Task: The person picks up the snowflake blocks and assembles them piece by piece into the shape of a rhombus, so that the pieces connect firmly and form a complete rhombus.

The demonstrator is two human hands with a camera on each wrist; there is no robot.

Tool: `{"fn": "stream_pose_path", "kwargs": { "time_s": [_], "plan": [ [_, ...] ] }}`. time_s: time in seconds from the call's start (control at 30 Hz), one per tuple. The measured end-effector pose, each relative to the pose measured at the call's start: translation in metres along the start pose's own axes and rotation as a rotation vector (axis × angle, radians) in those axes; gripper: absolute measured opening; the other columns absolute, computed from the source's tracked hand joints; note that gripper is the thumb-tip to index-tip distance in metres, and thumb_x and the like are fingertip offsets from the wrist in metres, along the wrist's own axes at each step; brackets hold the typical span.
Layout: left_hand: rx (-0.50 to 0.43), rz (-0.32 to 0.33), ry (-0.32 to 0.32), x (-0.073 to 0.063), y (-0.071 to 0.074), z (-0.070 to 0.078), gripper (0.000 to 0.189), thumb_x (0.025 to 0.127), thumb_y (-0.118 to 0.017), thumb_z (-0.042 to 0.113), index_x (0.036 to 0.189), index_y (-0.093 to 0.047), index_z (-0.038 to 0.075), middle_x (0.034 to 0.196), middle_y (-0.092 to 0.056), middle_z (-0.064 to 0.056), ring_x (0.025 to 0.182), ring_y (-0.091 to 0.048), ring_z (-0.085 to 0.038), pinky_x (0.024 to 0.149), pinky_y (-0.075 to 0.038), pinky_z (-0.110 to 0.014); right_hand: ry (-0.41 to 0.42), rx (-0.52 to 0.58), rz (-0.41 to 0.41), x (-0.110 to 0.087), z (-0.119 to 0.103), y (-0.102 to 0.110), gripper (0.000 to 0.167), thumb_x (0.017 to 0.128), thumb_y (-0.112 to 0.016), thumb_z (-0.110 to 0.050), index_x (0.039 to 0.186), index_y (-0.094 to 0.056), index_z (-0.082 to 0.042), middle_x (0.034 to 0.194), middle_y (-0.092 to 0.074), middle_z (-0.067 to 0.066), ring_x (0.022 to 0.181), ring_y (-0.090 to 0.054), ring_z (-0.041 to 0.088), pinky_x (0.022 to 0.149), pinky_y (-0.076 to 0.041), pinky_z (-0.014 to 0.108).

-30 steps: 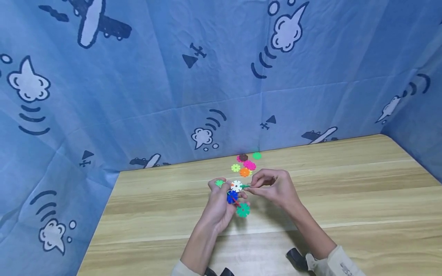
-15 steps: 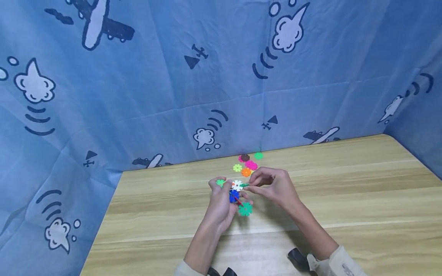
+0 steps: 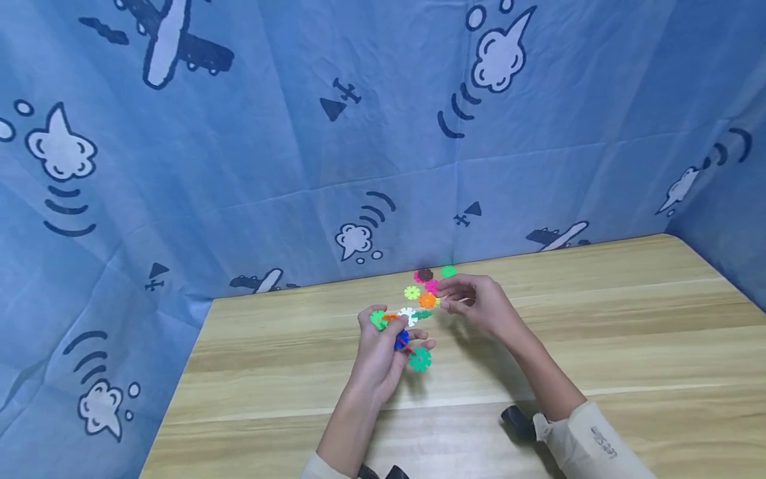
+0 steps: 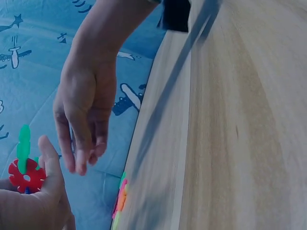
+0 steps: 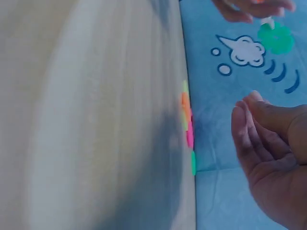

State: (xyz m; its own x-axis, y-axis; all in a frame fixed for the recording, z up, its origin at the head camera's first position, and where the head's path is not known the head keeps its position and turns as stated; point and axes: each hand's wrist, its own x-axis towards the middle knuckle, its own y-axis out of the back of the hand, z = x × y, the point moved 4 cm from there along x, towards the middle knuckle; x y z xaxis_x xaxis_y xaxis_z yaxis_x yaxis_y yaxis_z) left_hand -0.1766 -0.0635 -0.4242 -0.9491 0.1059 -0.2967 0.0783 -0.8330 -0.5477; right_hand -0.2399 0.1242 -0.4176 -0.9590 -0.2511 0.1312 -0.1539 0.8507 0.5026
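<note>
My left hand point(image 3: 378, 362) holds a chain of interlocking plastic snowflake discs above the table. Joined in it are a light green disc point(image 3: 378, 320), an orange one point(image 3: 391, 317), a white one point(image 3: 409, 314), a dark green one point(image 3: 422, 314) and a blue one point(image 3: 400, 342). A red disc point(image 4: 24, 181) links towards a lower green disc point(image 3: 420, 359). Part of the chain is hidden by the thumb. My right hand point(image 3: 481, 307) hovers to the right of the chain, apart from it. Its fingers are loosely bent, with nothing between them in the right wrist view.
Loose discs lie on the wooden table point(image 3: 269, 372) beyond the hands: yellow-green point(image 3: 411, 293), orange point(image 3: 427, 301), pink point(image 3: 431, 286), brown point(image 3: 425, 275) and green point(image 3: 448, 271). A blue printed cloth point(image 3: 383, 133) hangs along the table's back edge.
My right hand has let go of the dark green disc and moved up and away towards the loose discs. The dark green disc stays joined to the white one. The left hand has turned slightly.
</note>
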Motion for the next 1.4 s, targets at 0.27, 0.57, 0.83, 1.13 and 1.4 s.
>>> {"fn": "stream_pose_path", "kwargs": {
  "time_s": [0.27,0.57,0.83,1.13,1.4],
  "plan": [
    [0.01,-0.014,0.013,0.0,-0.001,-0.004,0.053,0.11,-0.051,-0.001,0.148,-0.018,0.016,0.147,-0.045,-0.029,0.087,-0.076,-0.02,0.086,-0.07,-0.045,-0.094,-0.107,-0.096,0.027,0.014,-0.014,0.03,0.098,-0.077,-0.005,0.128,-0.073,0.0,0.126,-0.076,0.019,0.088,-0.07,0.023,0.071,-0.058,0.024],
    [0.03,0.015,-0.005,0.0,0.001,-0.003,0.053,0.109,-0.058,0.003,0.145,-0.022,0.018,0.126,-0.059,-0.021,0.089,-0.079,-0.022,0.084,-0.071,-0.046,-0.098,-0.164,-0.122,0.04,0.021,-0.035,0.028,0.093,-0.08,0.0,0.12,-0.075,-0.001,0.129,-0.071,0.021,0.115,-0.067,0.037,0.101,-0.06,0.048],
    [0.023,-0.008,-0.014,0.0,-0.002,-0.005,0.061,0.106,-0.065,0.004,0.144,-0.02,0.019,0.143,-0.056,-0.034,0.085,-0.08,-0.02,0.083,-0.071,-0.046,-0.15,-0.204,-0.083,0.038,0.027,-0.035,0.025,0.091,-0.083,-0.002,0.112,-0.071,-0.002,0.108,-0.072,0.015,0.1,-0.066,0.03,0.091,-0.059,0.041],
    [0.024,0.009,-0.042,0.0,-0.002,-0.005,0.066,0.102,-0.069,0.0,0.142,-0.017,0.011,0.134,-0.06,-0.029,0.088,-0.08,-0.023,0.081,-0.071,-0.044,-0.189,0.02,-0.09,0.028,0.025,-0.022,0.024,0.095,-0.079,-0.003,0.115,-0.067,0.003,0.101,-0.069,0.015,0.084,-0.066,0.019,0.069,-0.061,0.027],
    [0.017,0.005,-0.061,0.002,-0.002,-0.002,0.039,0.102,-0.068,-0.002,0.128,-0.038,-0.001,0.116,-0.066,-0.019,0.09,-0.079,-0.022,0.085,-0.07,-0.038,-0.22,0.247,-0.166,0.007,0.011,-0.01,0.031,0.098,-0.071,-0.003,0.125,-0.06,0.007,0.103,-0.075,0.018,0.078,-0.072,0.019,0.073,-0.066,0.029]
  ]
}}
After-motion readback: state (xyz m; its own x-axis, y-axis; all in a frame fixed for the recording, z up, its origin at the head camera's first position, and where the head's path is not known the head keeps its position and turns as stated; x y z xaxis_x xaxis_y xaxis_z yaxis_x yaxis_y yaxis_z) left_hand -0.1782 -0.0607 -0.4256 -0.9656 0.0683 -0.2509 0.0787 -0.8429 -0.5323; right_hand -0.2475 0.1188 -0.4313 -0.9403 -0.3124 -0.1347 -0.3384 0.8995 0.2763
